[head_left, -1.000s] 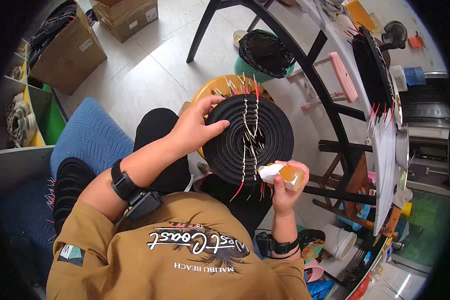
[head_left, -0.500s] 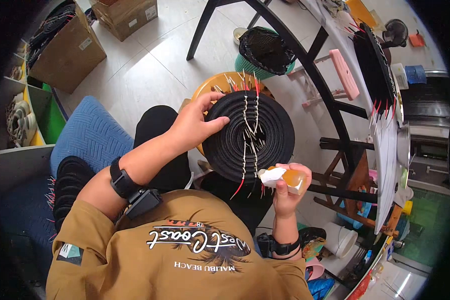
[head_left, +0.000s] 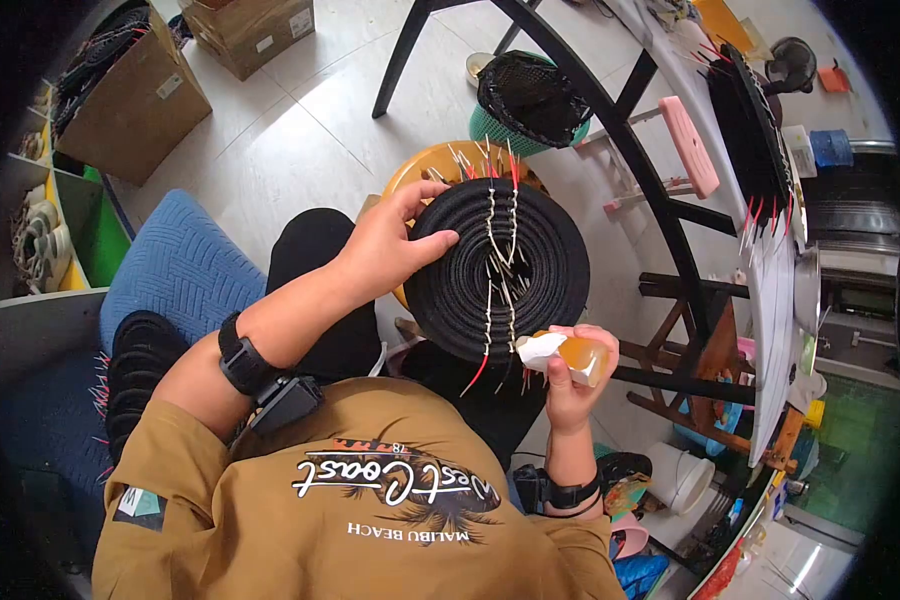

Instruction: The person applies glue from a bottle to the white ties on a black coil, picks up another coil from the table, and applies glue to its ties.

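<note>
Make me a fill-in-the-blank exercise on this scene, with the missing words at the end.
1. The left hand holds the black coil with its ____ on the top face.
2. The amber container in the right hand is partly covered by something coloured ____.
3. The patterned cushion is ____.
4. The bag lining the green bin is ____.

Missing words: thumb; white; blue; black.

Shirt (head_left: 370, 505): "West Coast", "MALIBU BEACH", perhaps "78"; sleeve patch (head_left: 140, 507): "W".

The black coil (head_left: 542, 262) half hides the yellow stool (head_left: 415, 168); a carton (head_left: 242, 38) is cropped.
</note>
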{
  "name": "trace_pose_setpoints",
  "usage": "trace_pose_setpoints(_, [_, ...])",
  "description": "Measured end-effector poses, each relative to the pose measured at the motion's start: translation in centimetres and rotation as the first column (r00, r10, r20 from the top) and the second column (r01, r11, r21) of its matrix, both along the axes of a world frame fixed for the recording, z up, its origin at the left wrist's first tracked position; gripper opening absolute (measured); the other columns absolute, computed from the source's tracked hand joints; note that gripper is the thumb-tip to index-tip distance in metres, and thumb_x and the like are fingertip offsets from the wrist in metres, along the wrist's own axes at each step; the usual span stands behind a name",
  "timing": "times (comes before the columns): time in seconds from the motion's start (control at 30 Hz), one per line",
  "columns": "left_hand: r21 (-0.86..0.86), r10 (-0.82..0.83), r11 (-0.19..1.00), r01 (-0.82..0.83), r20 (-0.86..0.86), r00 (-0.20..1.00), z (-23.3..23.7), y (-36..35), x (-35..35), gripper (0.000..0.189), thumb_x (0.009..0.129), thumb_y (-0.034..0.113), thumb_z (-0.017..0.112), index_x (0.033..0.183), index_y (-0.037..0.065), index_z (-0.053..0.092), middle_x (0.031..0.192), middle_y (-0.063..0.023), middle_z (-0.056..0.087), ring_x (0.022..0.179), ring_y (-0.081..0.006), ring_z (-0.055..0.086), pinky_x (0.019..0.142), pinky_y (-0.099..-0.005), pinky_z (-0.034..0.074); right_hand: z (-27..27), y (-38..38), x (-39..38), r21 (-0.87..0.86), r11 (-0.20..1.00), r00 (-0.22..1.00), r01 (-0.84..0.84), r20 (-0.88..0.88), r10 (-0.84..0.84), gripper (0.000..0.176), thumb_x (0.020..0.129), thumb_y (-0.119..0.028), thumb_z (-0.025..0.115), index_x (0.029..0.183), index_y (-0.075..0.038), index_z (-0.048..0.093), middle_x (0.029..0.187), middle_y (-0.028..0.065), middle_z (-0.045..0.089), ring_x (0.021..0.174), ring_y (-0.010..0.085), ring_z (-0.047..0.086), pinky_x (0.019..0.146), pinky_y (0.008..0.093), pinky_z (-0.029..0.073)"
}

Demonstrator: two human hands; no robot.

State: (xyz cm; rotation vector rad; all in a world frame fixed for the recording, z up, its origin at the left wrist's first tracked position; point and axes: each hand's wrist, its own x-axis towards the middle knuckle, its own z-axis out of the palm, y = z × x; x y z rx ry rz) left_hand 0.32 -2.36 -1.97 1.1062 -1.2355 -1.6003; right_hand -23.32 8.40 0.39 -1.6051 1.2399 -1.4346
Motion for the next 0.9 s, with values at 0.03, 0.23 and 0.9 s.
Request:
trace_pose_setpoints(0.03, [0.000, 0.000, 1.000, 0.000, 0.000, 1.000, -0.1, 0.0, 0.0, 0.047, 0.081, 0.001, 0.062, 0.123, 0.000, 0.040, 0.109, -0.0086, 0.056, 0.098, -0.0132, 0.054, 0.087, -0.0261, 0.044, -0.1, 0.0, -0.1, 0.000, 1.000, 1.000, 0.000, 0.000, 0.000, 0.048, 0.078, -0.023, 0.070, 0.109, -0.002, 0.040, 0.100, 0.0102, 0.047, 0.091, 0.0217, 0.056, 0.081, 0.0335, 0.047])
trace_pose_setpoints(0.23, [-0.010, 0.004, 1.000, -0.003, 0.027, 1.000, -0.1, 0.0, -0.1, 0.048, 0.081, 0.002, 0.062, 0.123, 0.000, 0.040, 0.107, -0.0080, 0.056, 0.097, -0.0133, 0.055, 0.087, -0.0262, 0.044, -0.2, 0.0, -0.1, 0.003, 1.000, 1.000, 0.009, -0.012, -0.009, 0.049, 0.077, -0.025, 0.070, 0.109, -0.002, 0.040, 0.100, 0.0107, 0.047, 0.090, 0.0219, 0.056, 0.080, 0.0335, 0.047])
trace_pose_setpoints(0.9, [-0.097, 0.058, 0.994, -0.058, -0.001, 0.998, -0.5, 0.1, -0.3, 0.045, 0.079, 0.007, 0.064, 0.119, 0.001, 0.045, 0.100, -0.0099, 0.061, 0.091, -0.0132, 0.059, 0.078, -0.0259, 0.048, 0.0, -0.1, 0.3, -0.045, 0.999, 1.000, 0.000, -0.018, -0.001, 0.048, 0.077, -0.026, 0.071, 0.106, -0.003, 0.040, 0.096, 0.0124, 0.051, 0.086, 0.0214, 0.055, 0.077, 0.0319, 0.046])
